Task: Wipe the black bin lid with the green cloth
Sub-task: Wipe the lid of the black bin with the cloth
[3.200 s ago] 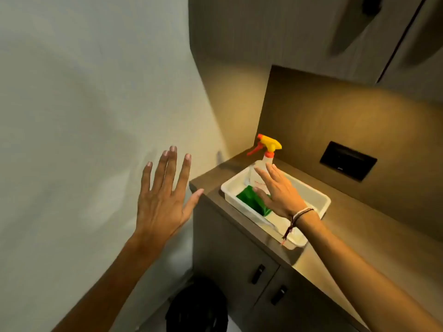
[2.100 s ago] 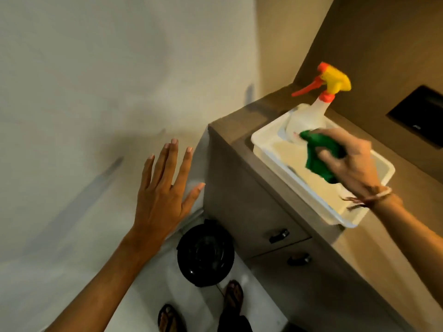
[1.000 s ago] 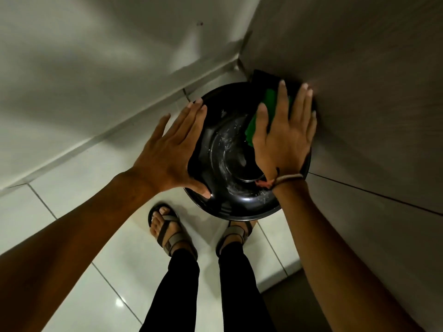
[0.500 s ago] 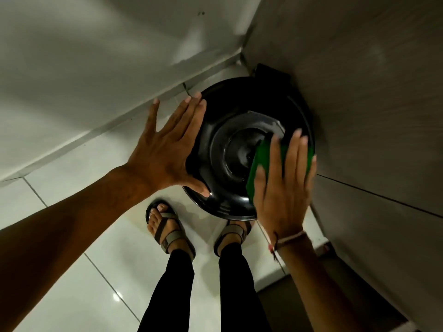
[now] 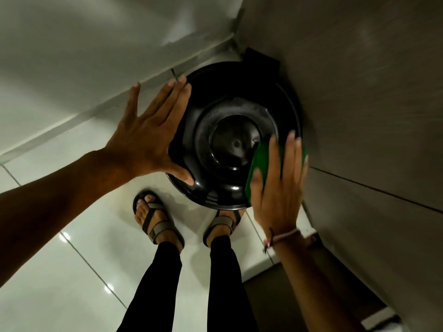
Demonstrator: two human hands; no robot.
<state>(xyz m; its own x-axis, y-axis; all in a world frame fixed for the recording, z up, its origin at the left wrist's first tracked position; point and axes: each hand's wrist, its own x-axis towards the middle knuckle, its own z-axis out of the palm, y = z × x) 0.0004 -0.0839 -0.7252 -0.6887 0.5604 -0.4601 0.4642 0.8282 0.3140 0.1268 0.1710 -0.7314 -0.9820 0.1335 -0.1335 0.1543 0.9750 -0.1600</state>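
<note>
The round black bin lid (image 5: 230, 130) lies below me in the floor corner, glossy, with a raised ring and a small centre knob. My left hand (image 5: 148, 137) rests flat against its left rim, fingers spread, thumb on the near edge. My right hand (image 5: 278, 185) presses the green cloth (image 5: 260, 161) flat onto the lid's right near side. Most of the cloth is hidden under my fingers.
A grey cabinet front (image 5: 359, 116) stands right against the bin on the right. A pale wall (image 5: 84, 56) runs behind on the left. My two sandalled feet (image 5: 155, 221) stand on glossy white floor tiles (image 5: 72, 271) just before the bin.
My right hand has slid the green cloth from the lid's far right edge down to its near right side. My left hand has stayed on the left rim.
</note>
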